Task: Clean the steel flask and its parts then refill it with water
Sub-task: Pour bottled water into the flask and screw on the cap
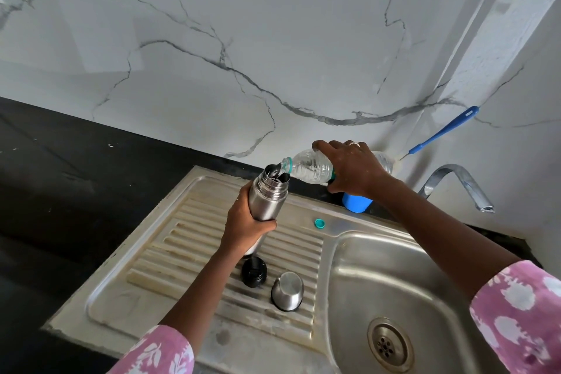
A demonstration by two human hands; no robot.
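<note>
My left hand (247, 223) grips the steel flask (268, 194) around its body, upright over the ribbed drainboard (194, 252), its mouth uncovered. My right hand (349, 168) holds a clear plastic water bottle (306, 165) tipped on its side, its neck at the flask's mouth. Water runs from the bottle into the flask. The black stopper (253, 272) and the steel cup lid (287, 291), upside down, stand on the drainboard below the flask. The bottle's small teal cap (319, 223) lies on the sink's flat rim.
The steel sink basin (379, 276) with its drain (390, 343) is at the lower right, the tap (461, 182) behind it. A blue cup (356, 202) stands under my right hand. A blue-handled brush (443, 130) leans on the marble wall. Black counter (60, 176) lies left.
</note>
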